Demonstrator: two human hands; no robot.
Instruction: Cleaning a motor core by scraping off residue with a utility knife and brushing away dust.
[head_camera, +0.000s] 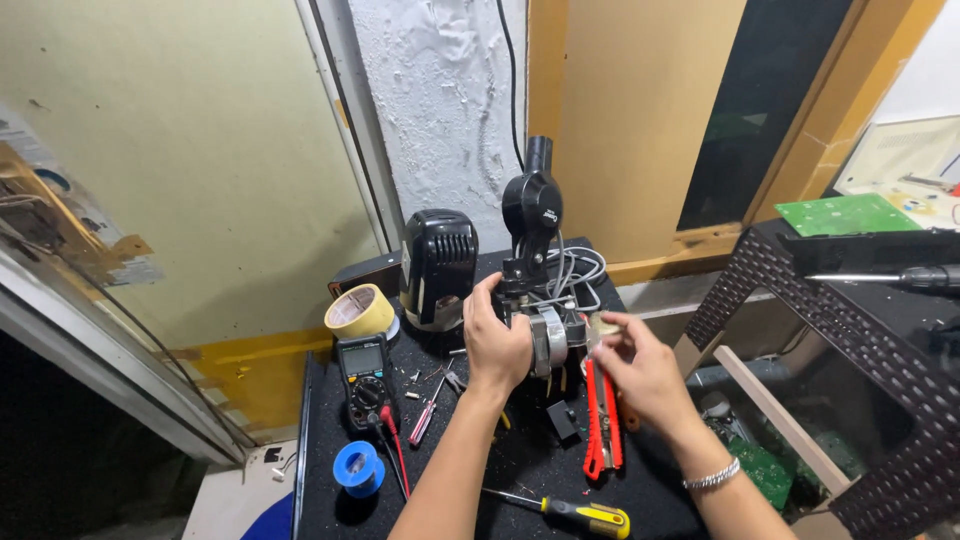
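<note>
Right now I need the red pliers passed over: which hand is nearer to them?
Right. The right hand lies directly over the red pliers, seemingly touching them; the left hand grips the motor assembly beside them.

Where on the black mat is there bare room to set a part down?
Barest patch: between the left forearm and the blue tape roll, above the yellow-handled screwdriver. Crowded: around the motor assembly both hands hold, the multimeter with loose screws beside it, and the red pliers.
</note>
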